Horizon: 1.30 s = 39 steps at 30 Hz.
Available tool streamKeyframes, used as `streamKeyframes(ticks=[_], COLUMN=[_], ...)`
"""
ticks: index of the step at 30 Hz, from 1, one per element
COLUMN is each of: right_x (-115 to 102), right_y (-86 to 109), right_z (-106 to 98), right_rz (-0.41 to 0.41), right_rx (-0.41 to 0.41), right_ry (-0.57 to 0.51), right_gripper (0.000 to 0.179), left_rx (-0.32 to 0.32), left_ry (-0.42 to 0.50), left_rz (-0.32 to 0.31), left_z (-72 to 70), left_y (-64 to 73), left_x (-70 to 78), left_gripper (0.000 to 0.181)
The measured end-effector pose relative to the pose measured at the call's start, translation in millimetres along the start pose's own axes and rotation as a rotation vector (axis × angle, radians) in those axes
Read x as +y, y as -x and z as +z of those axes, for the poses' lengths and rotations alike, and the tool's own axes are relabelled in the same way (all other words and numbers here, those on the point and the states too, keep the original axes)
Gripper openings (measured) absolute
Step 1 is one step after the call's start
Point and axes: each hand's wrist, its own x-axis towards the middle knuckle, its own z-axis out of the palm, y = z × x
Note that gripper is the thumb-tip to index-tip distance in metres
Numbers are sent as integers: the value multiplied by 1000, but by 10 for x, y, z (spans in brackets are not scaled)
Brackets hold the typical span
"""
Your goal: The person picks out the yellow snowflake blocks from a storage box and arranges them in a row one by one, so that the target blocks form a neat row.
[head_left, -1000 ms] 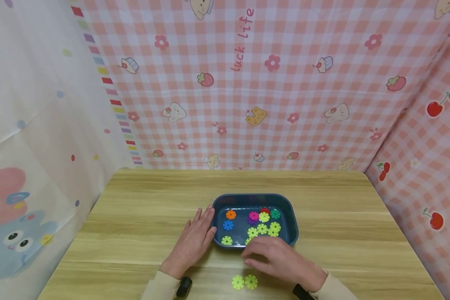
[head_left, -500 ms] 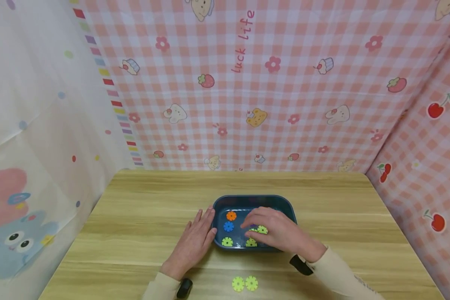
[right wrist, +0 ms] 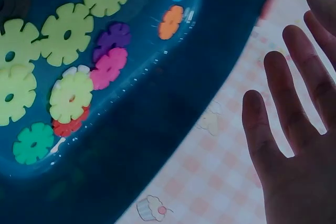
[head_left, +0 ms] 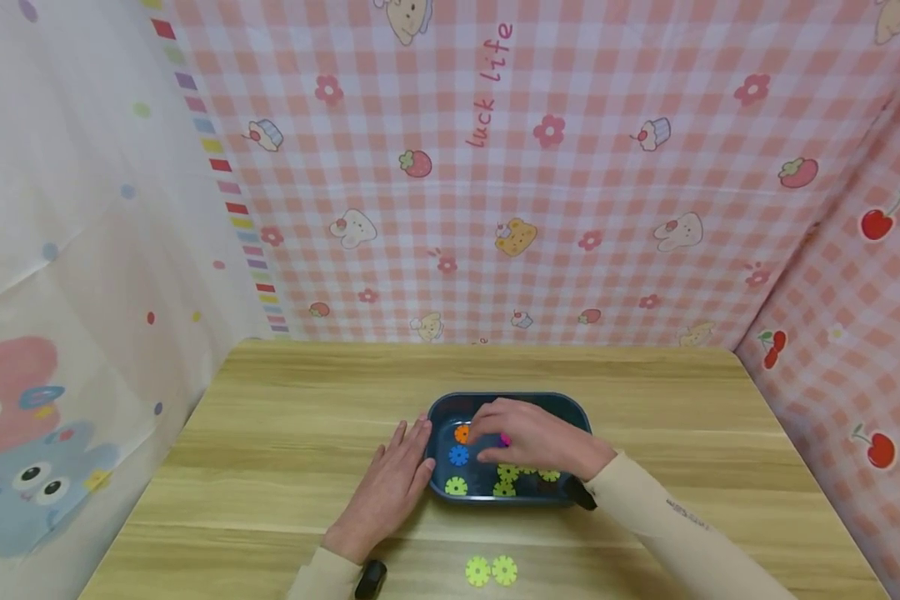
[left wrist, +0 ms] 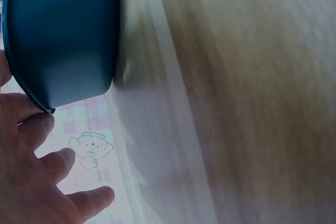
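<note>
My left hand (head_left: 390,487) lies against the left side of a dark blue tray (head_left: 495,501), and in the left wrist view its fingertips touch the rim. Above the tray hovers my right hand (head_left: 528,435), its fingers loosely extended; the right wrist view shows nothing held in the fingers (right wrist: 281,85). Flat, notched snowflake discs lie inside: an orange disc (head_left: 462,434), a blue disc (head_left: 458,455), several yellow-green discs (right wrist: 67,34), a purple disc (right wrist: 112,41), a pink disc (right wrist: 109,68), a red disc (right wrist: 71,125) and a green disc (right wrist: 33,143). The hand hides part of the tray in the head view.
Two yellow-green discs, a left disc (head_left: 477,572) and a right disc (head_left: 505,571), lie side by side on the wooden table (head_left: 307,433), in front of the tray. A pink checked cloth (head_left: 600,183) hangs behind the table, with more printed cloth at both sides.
My right hand has moved from the tray's front edge, up and forward over the tray, then leftward toward the orange and blue discs. My left hand stays at the tray's side.
</note>
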Motion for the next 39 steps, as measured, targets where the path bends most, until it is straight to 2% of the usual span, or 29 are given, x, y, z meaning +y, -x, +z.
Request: streamKeyframes(ticks=[7,16,21,32,36,39], right_x=[84,120,195,226,247,264], right_y=[-185,-364,-444,-553,-548,-532], right_z=[147,252,376,588,612,596], right_rz=[7,3,-6,-2,-1,-5], right_rx=[-106,-190,-233,-261,-256,-248], right_ry=[-22,23,71,111,139,122], right_gripper=[26,27,25,29,30,26], left_rx=[4,10,11,15,14,10], left_ry=[5,3,1,9,8,10], left_rz=[4,11,23,21,21,17], left_z=[-1,5,21,14,9,4], left_y=[18,16,8,12,2,-4], left_x=[-7,-17,-10,-7,-9,-12], left_gripper=[57,57,57,56,56,56])
